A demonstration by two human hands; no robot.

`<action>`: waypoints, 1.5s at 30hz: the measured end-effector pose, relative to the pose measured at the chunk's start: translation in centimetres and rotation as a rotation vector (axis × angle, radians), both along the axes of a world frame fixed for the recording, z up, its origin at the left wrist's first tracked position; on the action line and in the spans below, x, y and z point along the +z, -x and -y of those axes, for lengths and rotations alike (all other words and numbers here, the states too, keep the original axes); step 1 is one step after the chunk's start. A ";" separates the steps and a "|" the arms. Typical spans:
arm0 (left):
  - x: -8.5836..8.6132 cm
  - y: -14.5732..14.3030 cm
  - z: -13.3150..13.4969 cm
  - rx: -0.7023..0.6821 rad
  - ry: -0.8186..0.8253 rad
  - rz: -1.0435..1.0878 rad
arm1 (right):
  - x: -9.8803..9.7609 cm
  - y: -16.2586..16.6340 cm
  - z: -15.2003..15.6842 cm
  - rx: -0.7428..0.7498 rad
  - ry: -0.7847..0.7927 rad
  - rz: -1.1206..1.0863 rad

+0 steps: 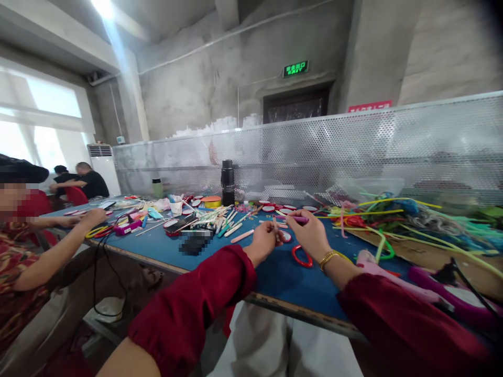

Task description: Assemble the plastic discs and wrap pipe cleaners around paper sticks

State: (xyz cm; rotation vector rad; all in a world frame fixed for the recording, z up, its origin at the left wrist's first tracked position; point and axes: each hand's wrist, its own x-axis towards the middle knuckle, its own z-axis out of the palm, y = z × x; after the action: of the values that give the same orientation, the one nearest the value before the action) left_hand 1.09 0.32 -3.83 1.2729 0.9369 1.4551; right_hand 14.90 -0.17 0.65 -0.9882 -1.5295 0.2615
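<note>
- From my remote seat I look over a blue tabletop (283, 293) with a worn front edge; a perforated metal screen (275, 157) runs along its far side, below a grey wall and a lit green exit sign (295, 69).
- A black bottle (228, 184) stands upright near the screen, with a heap of pale sticks (215, 220) in front of it. Off to my right lies a tangle of coloured strands (416, 212); at far left, a co-worker's arm (58, 251) reaches over the same table.
- My left hand (264, 243) is closed to a pinch, thumb and fingers bent about a small strip (275, 226).
- My right hand (313, 230), gold bracelet (329, 257) at the wrist, has its fingers curled in on a dark purple piece (302, 220); I can't tell whether its fingertips also touch the strip.
- The strip sits between the two hands, above the table, just beyond a red loop (302, 256). It looks thin, short and pinkish brown, tilted nearly upright; fingers hide its lower part.
</note>
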 end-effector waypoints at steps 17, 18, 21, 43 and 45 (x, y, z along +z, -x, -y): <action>0.7 2.8 -2.7 0.003 0.106 -0.036 | 0.1 2.4 -4.6 0.027 -0.008 0.027; 0.5 2.9 -2.6 -0.008 0.109 -0.050 | -0.4 2.2 -4.7 0.045 -0.011 0.010; 0.1 3.1 -2.4 -0.039 0.118 -0.094 | -1.6 1.9 -5.1 0.135 0.047 -0.089; 0.0 3.2 -2.3 -0.072 0.134 -0.174 | -1.5 1.4 -5.0 0.246 0.177 -0.436; 0.0 3.3 -2.2 -0.057 0.130 -0.174 | -1.6 1.4 -5.1 0.254 0.170 -0.430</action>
State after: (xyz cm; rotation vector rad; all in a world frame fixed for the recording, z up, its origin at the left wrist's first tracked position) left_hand -2.17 2.51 -3.81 1.3337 1.0839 1.2336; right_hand 13.55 4.92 -0.90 -0.8010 -1.2455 0.7459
